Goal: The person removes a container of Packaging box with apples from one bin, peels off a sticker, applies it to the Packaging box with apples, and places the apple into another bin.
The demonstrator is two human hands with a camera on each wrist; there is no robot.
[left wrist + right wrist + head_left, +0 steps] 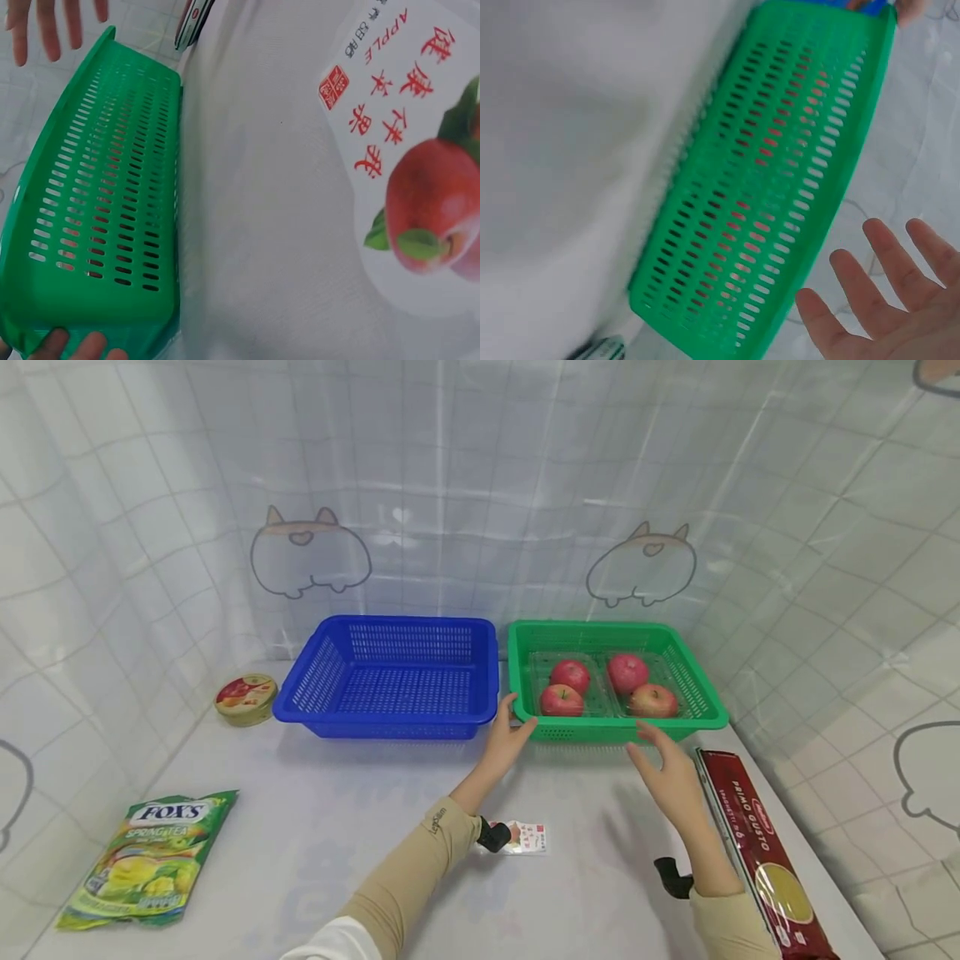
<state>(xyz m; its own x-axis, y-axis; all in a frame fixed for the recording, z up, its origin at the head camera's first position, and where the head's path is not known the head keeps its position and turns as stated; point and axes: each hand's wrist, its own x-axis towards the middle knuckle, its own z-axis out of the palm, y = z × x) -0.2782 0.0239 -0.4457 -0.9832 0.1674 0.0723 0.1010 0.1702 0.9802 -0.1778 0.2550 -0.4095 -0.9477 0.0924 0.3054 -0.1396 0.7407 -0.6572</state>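
My left hand (504, 745) is at the left front corner of the green basket (609, 729), thumb and fingers spread about the corner. In the left wrist view, fingertips (90, 346) lie against the basket's end wall. My right hand (670, 777) hovers before the basket's right front side, fingers apart and holding nothing. The right wrist view shows this hand (900, 307) beside the rim with its fingers extended. Inside the basket sit two clear plastic packs, with apples (562, 700) in the left one and apples (628, 673) in the right one.
A blue basket (405, 727) stands left of the green one. Further left are a round tin (246, 700) and a green FOX'S candy bag (150, 860). A red spaghetti pack (765, 852) lies at the right edge. An apple-printed card (528, 838) lies near my left wrist.
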